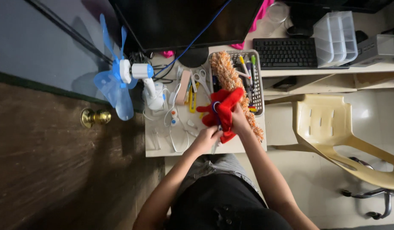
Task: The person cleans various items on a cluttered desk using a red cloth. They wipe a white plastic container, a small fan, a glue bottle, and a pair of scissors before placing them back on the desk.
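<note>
A red cloth is bunched up over the small white desk, with something blue and white partly wrapped in it. My right hand grips the cloth from its right side. My left hand holds its lower end, where a thin white stick pokes out. An orange fluffy duster lies just behind the cloth, running from the grey basket down toward the desk's front right edge.
A blue and white clip fan stands at the desk's left. Scissors, pens and white cables litter the top. A monitor, black keyboard and clear drawers sit behind. A cream plastic chair is at right, a wooden door with a brass knob at left.
</note>
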